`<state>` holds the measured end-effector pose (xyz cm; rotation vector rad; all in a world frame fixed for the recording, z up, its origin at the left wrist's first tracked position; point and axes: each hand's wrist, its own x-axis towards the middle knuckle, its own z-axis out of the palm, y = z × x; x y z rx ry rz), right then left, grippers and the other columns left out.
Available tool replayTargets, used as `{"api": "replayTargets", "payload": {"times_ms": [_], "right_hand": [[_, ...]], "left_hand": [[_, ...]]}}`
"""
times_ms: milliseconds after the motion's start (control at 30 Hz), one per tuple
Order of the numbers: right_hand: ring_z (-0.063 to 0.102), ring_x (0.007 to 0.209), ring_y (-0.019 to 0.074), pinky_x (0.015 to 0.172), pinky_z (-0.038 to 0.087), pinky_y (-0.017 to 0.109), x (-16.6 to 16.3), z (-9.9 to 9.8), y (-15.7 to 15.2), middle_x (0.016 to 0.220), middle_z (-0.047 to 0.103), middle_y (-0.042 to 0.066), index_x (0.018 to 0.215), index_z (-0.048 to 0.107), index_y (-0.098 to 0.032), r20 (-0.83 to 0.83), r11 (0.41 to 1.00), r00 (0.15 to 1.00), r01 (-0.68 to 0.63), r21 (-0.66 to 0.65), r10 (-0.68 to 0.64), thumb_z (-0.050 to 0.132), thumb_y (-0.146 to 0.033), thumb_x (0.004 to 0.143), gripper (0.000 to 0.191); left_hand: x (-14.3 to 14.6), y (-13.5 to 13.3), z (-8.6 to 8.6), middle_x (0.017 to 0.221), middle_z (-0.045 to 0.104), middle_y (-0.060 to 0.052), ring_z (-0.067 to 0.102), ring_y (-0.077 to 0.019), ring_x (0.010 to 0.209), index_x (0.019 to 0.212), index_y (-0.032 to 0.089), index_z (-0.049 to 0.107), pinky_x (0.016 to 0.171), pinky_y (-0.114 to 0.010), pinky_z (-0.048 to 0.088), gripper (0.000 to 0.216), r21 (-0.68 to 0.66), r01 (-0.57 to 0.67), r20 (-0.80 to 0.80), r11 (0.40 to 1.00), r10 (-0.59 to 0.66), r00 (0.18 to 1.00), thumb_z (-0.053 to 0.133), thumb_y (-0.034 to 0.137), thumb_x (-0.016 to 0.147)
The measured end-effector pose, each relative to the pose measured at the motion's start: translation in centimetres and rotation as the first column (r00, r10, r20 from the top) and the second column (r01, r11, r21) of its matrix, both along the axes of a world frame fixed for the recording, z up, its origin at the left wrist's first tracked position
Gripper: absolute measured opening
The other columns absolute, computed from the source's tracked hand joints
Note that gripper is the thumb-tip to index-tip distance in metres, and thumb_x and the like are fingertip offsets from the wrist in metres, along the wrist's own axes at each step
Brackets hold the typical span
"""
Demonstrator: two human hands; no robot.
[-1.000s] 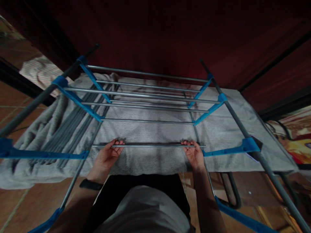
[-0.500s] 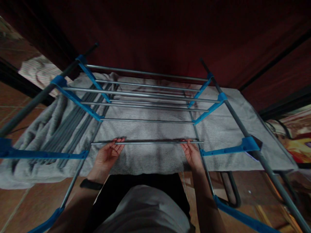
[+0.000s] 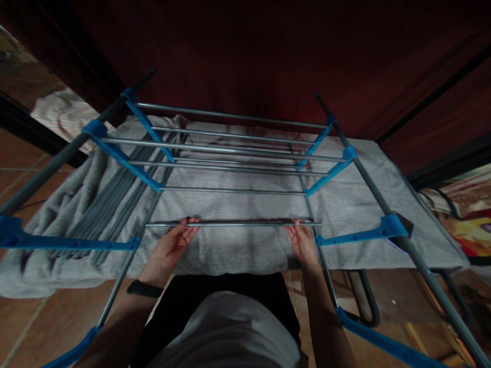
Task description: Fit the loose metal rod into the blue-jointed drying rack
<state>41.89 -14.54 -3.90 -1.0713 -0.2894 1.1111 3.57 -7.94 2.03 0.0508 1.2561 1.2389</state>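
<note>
A loose grey metal rod (image 3: 238,224) lies level across the front of a rack frame made of grey tubes and blue plastic side brackets (image 3: 126,161). My left hand (image 3: 172,247) holds the rod near its left end, fingers curled under it. My right hand (image 3: 303,243) grips it near the right end, beside the blue bracket (image 3: 356,236) on the right post. Several rods (image 3: 230,153) sit fixed between the brackets farther back. A black band is on my left wrist.
A grey towel (image 3: 238,250) is spread on the tiled floor under the frame, with a bundle of spare grey rods (image 3: 115,199) on its left part. A dark red wall stands behind. A black curved tube (image 3: 362,301) lies at right.
Both hands have carried the rod a little away from me, toward the fixed rods, and it sits slightly higher in view. The frame has not moved.
</note>
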Motion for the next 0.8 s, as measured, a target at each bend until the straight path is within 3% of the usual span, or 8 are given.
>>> {"api": "replayTargets", "payload": {"times_ms": [233,533,800], "right_hand": [[0.076,0.1,0.0183,0.109,0.057,0.041,0.05,0.66,-0.56,0.095,0.079,-0.005,0.096,0.075,-0.032,0.018,0.995,0.995,-0.094,0.029,0.093,0.091,-0.031,0.073,0.029],[0.074,0.092,0.0149,0.106,0.06,0.038,-0.15,0.28,-0.32,0.093,0.076,-0.004,0.083,0.071,-0.03,0.033,0.999,0.999,0.007,0.037,-0.008,0.092,-0.036,0.074,0.024],[0.074,0.095,0.0145,0.11,0.058,0.039,-0.05,0.43,-0.31,0.095,0.076,-0.005,0.089,0.072,-0.03,0.004,0.999,1.0,0.017,0.04,-0.017,0.092,-0.037,0.075,0.025]], "left_hand": [[0.15,-0.08,0.06,0.093,0.082,-0.009,0.081,-0.0199,0.091,0.09,0.015,0.074,0.09,-0.032,0.067,0.021,-0.004,-0.013,0.008,1.0,0.013,1.0,0.064,-0.003,0.09],[0.13,-0.04,-0.01,0.09,0.081,-0.009,0.081,-0.019,0.088,0.09,0.014,0.075,0.089,-0.033,0.067,0.023,-0.011,-0.033,0.005,0.999,0.033,0.999,0.061,-0.004,0.092],[0.36,-0.13,0.25,0.093,0.081,-0.011,0.081,-0.0193,0.089,0.094,0.014,0.075,0.089,-0.033,0.067,0.023,-0.014,-0.026,0.006,1.0,0.026,1.0,0.059,-0.002,0.094]]}}
